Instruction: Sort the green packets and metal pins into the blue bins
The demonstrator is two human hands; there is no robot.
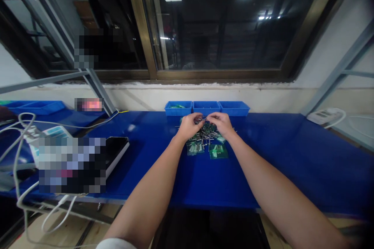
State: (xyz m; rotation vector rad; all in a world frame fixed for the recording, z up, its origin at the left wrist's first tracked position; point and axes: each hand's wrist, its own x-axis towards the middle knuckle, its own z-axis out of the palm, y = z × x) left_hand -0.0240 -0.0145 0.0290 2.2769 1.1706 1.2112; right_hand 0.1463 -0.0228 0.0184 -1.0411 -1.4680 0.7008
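My left hand and my right hand meet over a loose pile of thin metal pins. Between their fingertips is a thin metal pin, small and partly hidden by the fingers. Both hands are closed in a pinch. In front of the pile lie a small clear-green bag with pale and metal pieces in it and a second green bag with short white pieces. More green packaging shows among the pins, under the hands.
Three blue bins stand behind the pile, the left one holding green bags. On the blue table, a partly blurred phone-like device lies at left beside white cables. A white power strip is at right. Grey metal posts flank the table.
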